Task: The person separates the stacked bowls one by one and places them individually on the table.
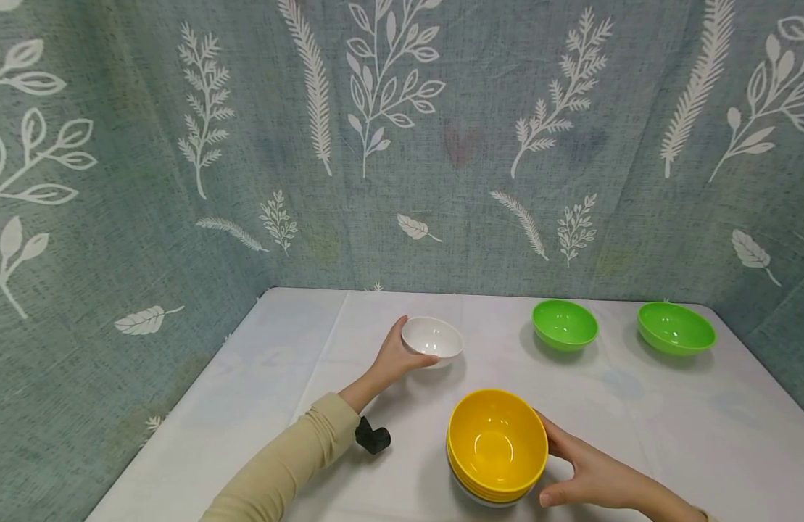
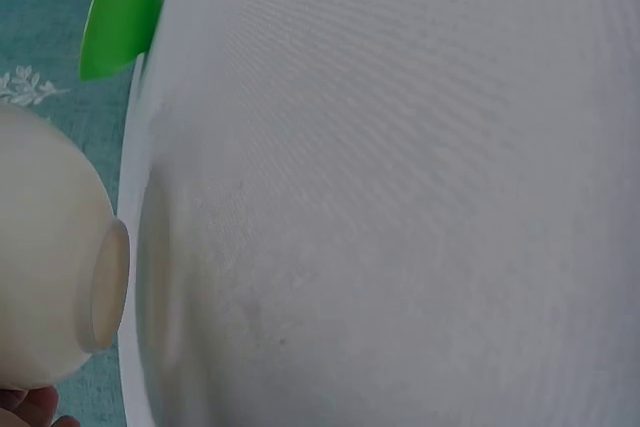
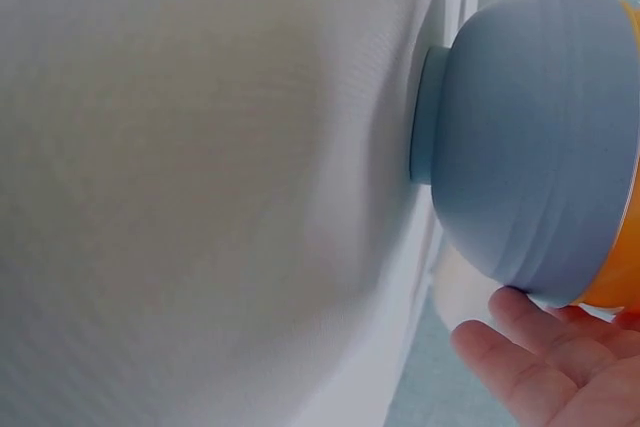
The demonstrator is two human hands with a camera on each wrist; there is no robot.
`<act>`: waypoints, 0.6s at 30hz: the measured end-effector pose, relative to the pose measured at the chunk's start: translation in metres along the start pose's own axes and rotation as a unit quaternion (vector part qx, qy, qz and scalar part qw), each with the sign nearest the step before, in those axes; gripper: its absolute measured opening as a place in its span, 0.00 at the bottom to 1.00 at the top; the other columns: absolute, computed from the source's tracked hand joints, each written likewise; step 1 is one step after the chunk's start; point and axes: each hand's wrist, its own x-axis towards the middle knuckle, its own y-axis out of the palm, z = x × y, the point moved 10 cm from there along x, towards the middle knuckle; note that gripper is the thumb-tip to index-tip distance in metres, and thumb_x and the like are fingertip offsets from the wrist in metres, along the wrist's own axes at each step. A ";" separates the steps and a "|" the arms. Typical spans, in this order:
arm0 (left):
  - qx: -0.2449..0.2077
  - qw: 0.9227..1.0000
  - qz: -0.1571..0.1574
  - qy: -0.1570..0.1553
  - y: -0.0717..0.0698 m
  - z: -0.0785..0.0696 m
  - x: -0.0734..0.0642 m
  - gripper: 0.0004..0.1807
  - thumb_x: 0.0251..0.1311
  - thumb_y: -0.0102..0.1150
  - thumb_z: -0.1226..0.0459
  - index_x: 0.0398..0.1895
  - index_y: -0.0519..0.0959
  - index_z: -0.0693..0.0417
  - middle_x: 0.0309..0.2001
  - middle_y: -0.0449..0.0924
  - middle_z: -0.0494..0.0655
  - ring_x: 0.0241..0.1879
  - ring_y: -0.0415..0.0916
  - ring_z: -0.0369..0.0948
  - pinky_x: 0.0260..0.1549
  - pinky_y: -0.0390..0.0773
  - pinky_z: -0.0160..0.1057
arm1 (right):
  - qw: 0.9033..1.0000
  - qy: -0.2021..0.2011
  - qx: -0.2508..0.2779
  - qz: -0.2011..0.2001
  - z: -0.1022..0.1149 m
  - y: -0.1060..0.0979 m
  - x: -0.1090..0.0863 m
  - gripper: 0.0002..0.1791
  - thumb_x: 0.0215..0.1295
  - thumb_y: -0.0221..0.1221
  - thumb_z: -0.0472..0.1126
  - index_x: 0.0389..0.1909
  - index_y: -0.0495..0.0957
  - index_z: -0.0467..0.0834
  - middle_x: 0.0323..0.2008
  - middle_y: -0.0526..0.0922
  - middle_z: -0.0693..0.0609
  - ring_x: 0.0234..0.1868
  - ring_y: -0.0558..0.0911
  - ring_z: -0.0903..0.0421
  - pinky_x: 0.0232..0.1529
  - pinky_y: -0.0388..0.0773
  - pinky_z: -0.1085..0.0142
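Note:
My left hand (image 1: 402,355) grips a small white bowl (image 1: 433,339) by its rim and side, thumb at the front and fingers on the left. In the left wrist view the white bowl (image 2: 45,247) appears to hang just above the table, its foot ring showing. A stack of yellow bowls (image 1: 496,442) sits near the front, nested in a blue-grey bowl (image 3: 540,147). Beside the stack is my right hand (image 1: 587,471); its fingers touch the right side while the thumb stands apart from it.
Two green bowls stand at the back right: one green bowl (image 1: 565,326) nearer the middle, another green bowl (image 1: 676,330) by the right edge. A black device (image 1: 373,436) sits at the left wrist. Leaf-patterned cloth (image 1: 467,232) rises behind the white-covered table (image 1: 278,333).

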 end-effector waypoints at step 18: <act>0.009 1.000 0.002 -0.015 0.005 0.007 0.014 0.58 0.41 0.72 0.59 0.70 0.43 0.64 0.67 0.53 0.62 0.63 0.58 0.55 0.61 0.60 0.53 | 1.000 -0.009 0.001 -0.004 0.002 -0.001 0.000 0.51 0.53 0.65 0.38 0.68 0.41 0.29 0.66 0.51 0.30 0.59 0.67 0.69 0.55 0.65 0.75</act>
